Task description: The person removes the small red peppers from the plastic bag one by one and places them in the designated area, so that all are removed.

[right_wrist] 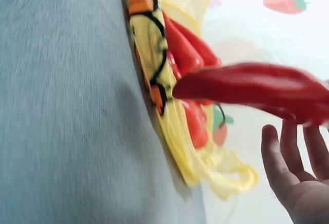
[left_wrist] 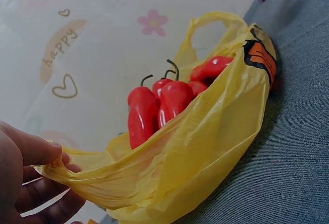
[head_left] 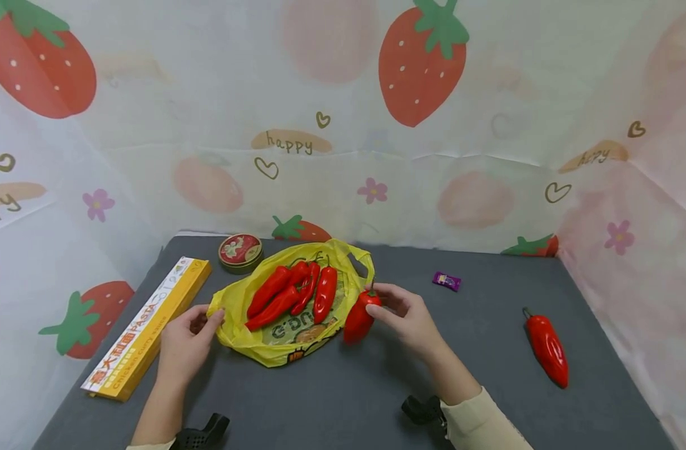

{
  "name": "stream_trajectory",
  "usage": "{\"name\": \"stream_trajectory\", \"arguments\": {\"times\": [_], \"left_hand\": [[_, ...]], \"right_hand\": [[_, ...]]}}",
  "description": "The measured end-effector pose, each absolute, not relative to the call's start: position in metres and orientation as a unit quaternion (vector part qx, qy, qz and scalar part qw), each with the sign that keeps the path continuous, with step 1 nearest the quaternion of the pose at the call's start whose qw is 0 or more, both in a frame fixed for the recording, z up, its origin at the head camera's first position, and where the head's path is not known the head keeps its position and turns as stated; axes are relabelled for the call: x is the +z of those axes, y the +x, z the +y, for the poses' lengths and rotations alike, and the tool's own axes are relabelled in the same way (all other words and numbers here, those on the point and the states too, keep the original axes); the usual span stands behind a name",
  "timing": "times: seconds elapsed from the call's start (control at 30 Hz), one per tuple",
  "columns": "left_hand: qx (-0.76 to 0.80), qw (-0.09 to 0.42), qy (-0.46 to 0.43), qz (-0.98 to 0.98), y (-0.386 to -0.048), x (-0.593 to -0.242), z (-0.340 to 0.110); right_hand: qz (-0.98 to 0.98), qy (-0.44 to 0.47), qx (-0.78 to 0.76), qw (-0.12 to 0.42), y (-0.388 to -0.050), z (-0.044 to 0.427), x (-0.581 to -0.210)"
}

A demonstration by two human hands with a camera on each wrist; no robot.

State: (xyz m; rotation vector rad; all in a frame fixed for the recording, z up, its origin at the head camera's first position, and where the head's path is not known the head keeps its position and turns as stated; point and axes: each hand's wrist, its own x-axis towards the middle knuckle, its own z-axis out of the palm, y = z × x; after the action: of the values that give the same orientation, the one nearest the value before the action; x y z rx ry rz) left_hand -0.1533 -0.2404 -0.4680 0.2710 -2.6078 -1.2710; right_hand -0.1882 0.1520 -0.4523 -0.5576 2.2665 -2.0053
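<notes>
My left hand [head_left: 187, 342] pinches the left edge of a yellow plastic bag [head_left: 238, 340] between thumb and fingers; the left wrist view shows the film pulled taut there. Several red peppers [head_left: 287, 294] with dark stems lie inside the open bag. At the bag's right side, my right hand [head_left: 402, 315] holds one more red pepper [head_left: 357, 319] near its stem end, tip pointing down. In the right wrist view this pepper [right_wrist: 252, 88] appears raised above the table, in front of the bag. Another red pepper [head_left: 547, 350] lies apart at the table's right.
A yellow and white pasta box [head_left: 149, 328] lies along the left side of the grey table [head_left: 320, 406]. Behind the bag stands a round red-lidded tin [head_left: 240, 253]. A small purple packet [head_left: 447, 281] lies right of the bag. Strawberry-print cloth [head_left: 343, 187] hangs behind.
</notes>
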Motion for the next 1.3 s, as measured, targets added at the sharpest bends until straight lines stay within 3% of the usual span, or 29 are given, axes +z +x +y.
{"name": "stream_trajectory", "arguments": {"times": [0.5, 0.87, 1.3], "left_hand": [[-0.429, 0.105, 0.096, -0.892, -0.153, -0.467, -0.24], [-0.436, 0.101, 0.097, -0.889, -0.154, -0.467, -0.241], [-0.436, 0.099, 0.094, -0.89, -0.154, -0.468, -0.241]], "right_hand": [[0.768, -0.116, -0.63, 0.021, -0.18, 0.225, -0.451], [0.842, -0.057, -0.536, -0.017, -0.17, 0.288, -0.449], [0.907, 0.001, -0.42, 0.019, -0.159, 0.363, -0.449]]}}
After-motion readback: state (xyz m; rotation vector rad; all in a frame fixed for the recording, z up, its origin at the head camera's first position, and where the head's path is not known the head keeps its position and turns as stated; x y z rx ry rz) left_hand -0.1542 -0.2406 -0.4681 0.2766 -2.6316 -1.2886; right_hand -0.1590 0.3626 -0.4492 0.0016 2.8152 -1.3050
